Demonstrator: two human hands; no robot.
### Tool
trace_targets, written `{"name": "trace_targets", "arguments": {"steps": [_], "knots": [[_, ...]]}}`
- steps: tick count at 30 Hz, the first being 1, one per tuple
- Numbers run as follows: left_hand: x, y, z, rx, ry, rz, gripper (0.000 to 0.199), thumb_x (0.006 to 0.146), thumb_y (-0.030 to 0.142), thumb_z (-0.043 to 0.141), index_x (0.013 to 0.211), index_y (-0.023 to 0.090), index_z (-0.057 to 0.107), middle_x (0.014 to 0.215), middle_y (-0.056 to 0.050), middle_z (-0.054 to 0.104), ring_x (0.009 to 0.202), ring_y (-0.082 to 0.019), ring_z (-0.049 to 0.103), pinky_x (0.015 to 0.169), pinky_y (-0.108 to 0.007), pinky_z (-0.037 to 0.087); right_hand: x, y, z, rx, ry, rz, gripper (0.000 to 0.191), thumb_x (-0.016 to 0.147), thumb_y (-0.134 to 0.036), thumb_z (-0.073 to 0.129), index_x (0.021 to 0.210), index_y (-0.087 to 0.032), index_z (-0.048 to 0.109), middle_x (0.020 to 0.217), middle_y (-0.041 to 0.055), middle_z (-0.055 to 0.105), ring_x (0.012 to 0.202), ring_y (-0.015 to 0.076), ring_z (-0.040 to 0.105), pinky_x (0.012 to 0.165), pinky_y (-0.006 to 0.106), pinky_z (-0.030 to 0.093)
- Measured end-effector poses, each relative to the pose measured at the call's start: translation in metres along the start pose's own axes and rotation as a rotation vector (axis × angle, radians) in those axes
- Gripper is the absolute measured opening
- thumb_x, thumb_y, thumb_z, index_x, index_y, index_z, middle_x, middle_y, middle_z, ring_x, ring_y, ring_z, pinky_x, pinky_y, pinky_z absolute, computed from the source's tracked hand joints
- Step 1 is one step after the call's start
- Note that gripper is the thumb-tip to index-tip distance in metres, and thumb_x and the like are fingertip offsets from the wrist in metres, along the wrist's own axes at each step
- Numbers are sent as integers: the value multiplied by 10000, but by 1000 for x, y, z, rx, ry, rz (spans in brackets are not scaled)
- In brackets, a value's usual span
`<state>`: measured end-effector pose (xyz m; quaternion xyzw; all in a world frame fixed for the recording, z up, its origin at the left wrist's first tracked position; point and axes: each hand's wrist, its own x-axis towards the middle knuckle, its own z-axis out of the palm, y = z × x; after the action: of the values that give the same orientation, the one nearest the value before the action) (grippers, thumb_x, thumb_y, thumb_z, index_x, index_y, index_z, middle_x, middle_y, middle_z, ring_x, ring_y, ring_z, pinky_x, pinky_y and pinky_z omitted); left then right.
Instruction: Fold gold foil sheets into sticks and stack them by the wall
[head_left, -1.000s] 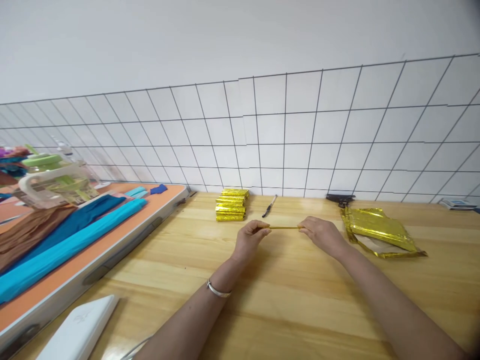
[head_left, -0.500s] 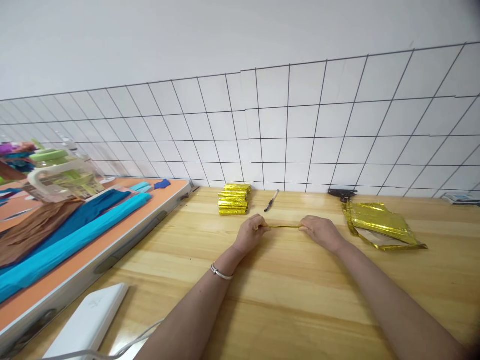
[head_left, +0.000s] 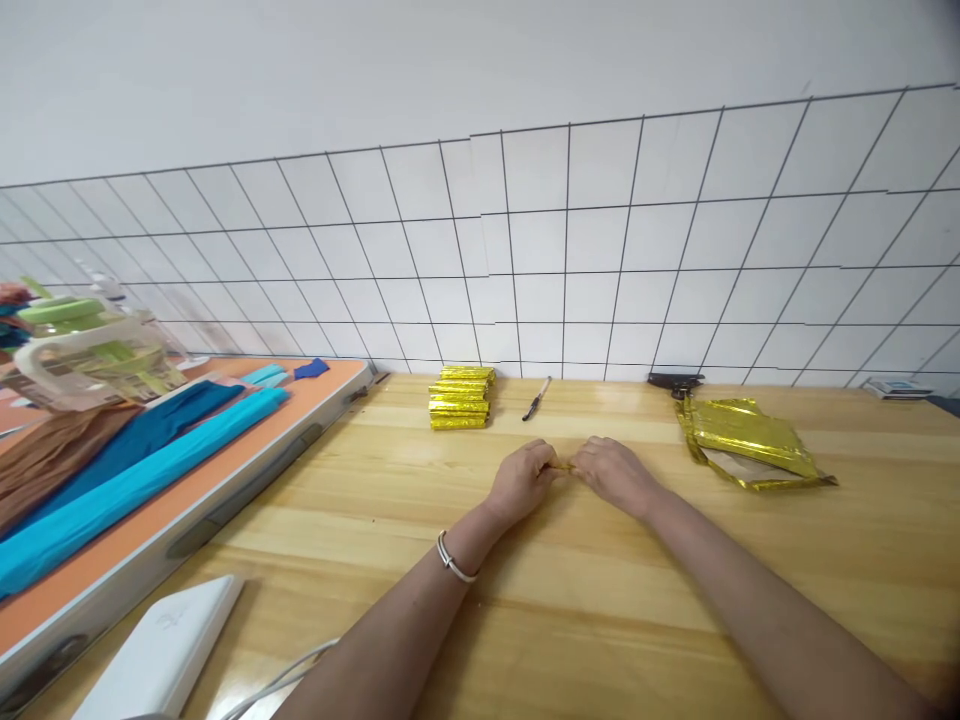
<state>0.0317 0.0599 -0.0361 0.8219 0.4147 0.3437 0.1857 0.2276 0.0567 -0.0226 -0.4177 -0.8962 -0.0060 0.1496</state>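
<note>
Near the middle of the wooden table (head_left: 465, 660), my left hand (head_left: 523, 482) and my right hand (head_left: 616, 476) are close together, both with fingers pinched. Between them runs a thin gold foil strip (head_left: 564, 467), gripped at each end; most of it is hidden by my fingers. Just beyond my left hand lies a pleated piece of gold foil (head_left: 460, 399). A pen (head_left: 536, 398) rests beside that piece. Off to the right of my right hand is a folded gold foil packet (head_left: 750, 436) with a pale inner side showing.
An orange board (head_left: 330, 380) on the left bears brown cloth (head_left: 60, 455), blue cloth strips (head_left: 150, 475) and a clear jug with a green lid (head_left: 97, 360). A white flat box (head_left: 161, 640) and a cable lie front left. Black clip-like object (head_left: 675, 381) sits by the tiled wall (head_left: 600, 240).
My hands have drawn closer together, shortening the visible stretch of gold foil strip between them. The view has shifted slightly to the right.
</note>
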Motion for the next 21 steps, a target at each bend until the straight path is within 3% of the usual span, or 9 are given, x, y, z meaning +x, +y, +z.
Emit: {"name": "trace_targets", "arguments": {"steps": [7,13,17,21], "knots": [[3,-14,-18,-8,57,-34,90,780,221,567,709,170,547,738,-7,553,716,-132,514,664,-231,390,-2,22,-11,44,12,43,329,922,-377,359,884,-219,645,825,46,657,823,177,558,730,289,376],[4,-27,-23,-2,70,-54,91,790,215,548,713,169,534,731,1,556,705,-126,516,665,-231,397,-8,34,-17,54,4,120,333,914,-414,350,859,-239,629,796,17,660,722,160,575,608,255,369],[3,-24,-23,30,27,-34,49,788,197,540,749,170,553,747,-5,568,706,-131,522,639,-225,394,-9,31,-16,31,-10,132,324,912,-399,357,818,-236,621,788,12,663,709,156,581,605,252,365],[0,-11,-19,72,-38,33,104,806,178,527,852,192,619,847,-31,610,828,-162,544,753,-263,395,-8,24,-15,-9,-34,103,324,914,-375,358,789,-233,622,798,16,670,738,160,584,630,256,371]]}}
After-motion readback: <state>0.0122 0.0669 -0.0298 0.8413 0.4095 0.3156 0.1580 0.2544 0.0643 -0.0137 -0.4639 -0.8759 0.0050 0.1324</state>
